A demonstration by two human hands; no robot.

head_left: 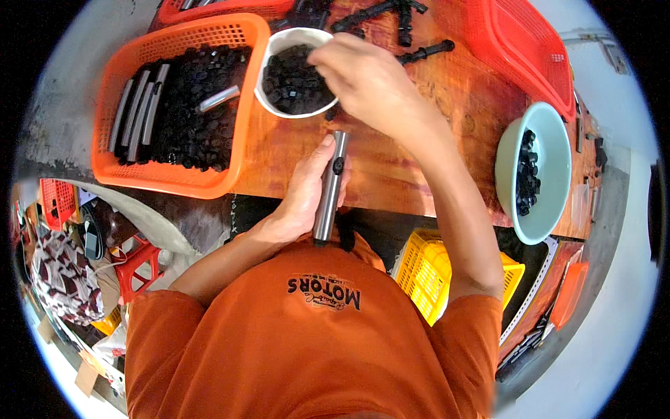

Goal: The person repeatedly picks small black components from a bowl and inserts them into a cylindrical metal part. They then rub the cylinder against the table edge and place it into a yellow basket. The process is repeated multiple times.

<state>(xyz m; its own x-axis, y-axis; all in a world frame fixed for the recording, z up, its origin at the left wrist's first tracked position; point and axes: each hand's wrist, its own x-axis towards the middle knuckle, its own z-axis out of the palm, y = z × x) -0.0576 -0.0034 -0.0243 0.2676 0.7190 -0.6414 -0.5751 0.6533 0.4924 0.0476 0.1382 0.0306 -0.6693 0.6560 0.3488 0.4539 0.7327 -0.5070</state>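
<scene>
Upright in front of my body is a shiny metal tube (328,199) with a black fitting on its side near the upper end. My left hand (306,183) is closed round it, thumb along the tube. Farther off, my right hand (366,80) reaches over the right rim of a white bucket (267,99) filled with small black plastic parts (296,84). Its fingers are curled together and slightly blurred; whatever they may pinch is hidden.
Left of the bucket stands an orange basket (241,133) of black parts and several metal tubes (139,115). Black pipe-like pieces (426,52) lie at the back. A red basket (520,52) and a pale blue bowl (555,167) stand right. A yellow crate (423,272) sits below the table edge.
</scene>
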